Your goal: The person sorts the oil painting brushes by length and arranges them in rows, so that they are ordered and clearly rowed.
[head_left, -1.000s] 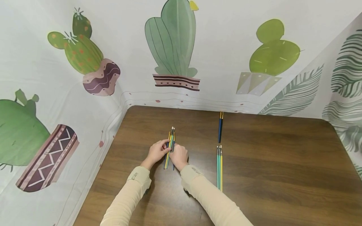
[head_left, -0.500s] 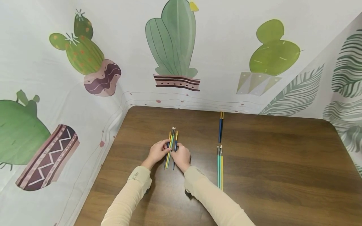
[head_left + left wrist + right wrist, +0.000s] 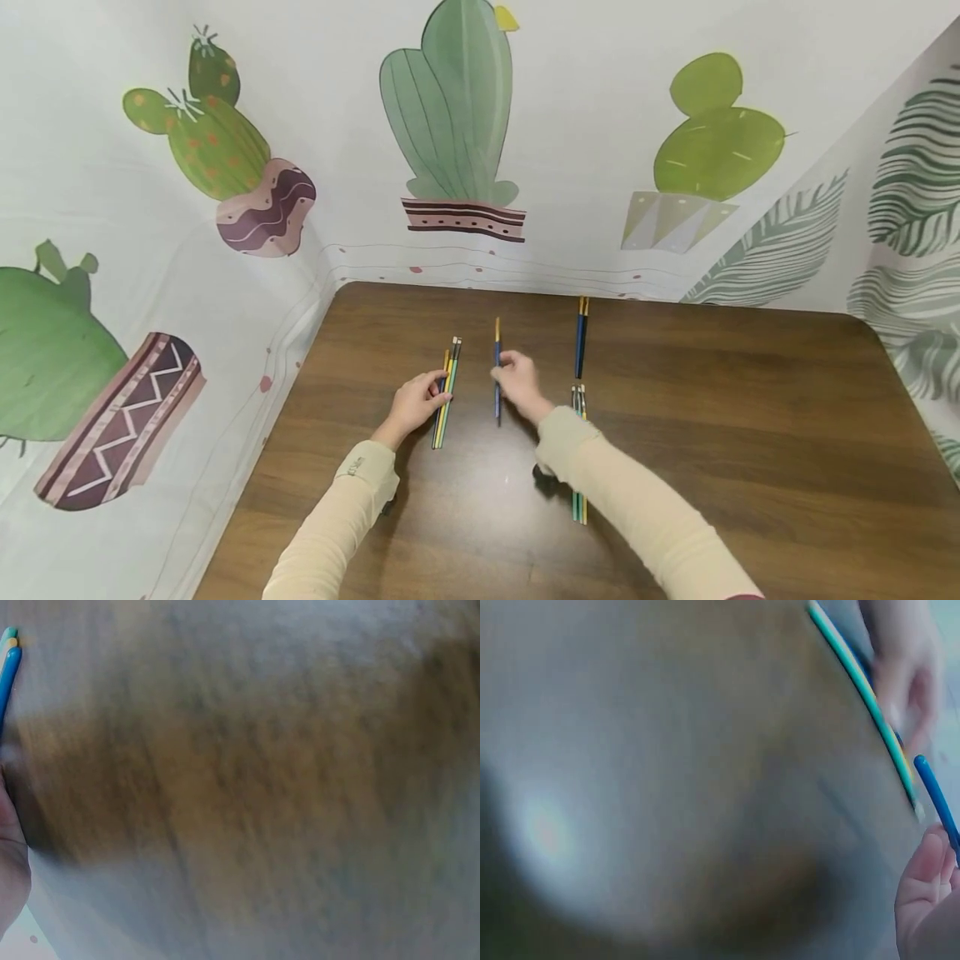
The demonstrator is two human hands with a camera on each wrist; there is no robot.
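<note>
In the head view my left hand (image 3: 412,406) pinches a small bunch of paintbrushes (image 3: 441,432) with yellow, teal and dark blue handles on the table. My right hand (image 3: 522,383), to the right of the bunch, holds a single blue paintbrush (image 3: 497,407) between thumb and fingers, its golden ferrule end pointing away from me. In the right wrist view, the blue paintbrush (image 3: 937,799) rises from my right hand (image 3: 928,892), near the teal-handled paintbrush (image 3: 862,690) of the bunch. The left wrist view catches only the handle ends (image 3: 9,667) at its left edge.
A pair of dark blue and black paintbrushes (image 3: 582,342) lies at the table's back edge. Closer to me, teal and yellow paintbrushes (image 3: 580,507) lie partly under my right sleeve (image 3: 622,475). Cactus-printed fabric (image 3: 585,167) borders the wooden table (image 3: 735,417).
My right hand has separated the blue paintbrush from the bunch and moved it right and away from me. My left hand stays at the remaining paintbrushes.
</note>
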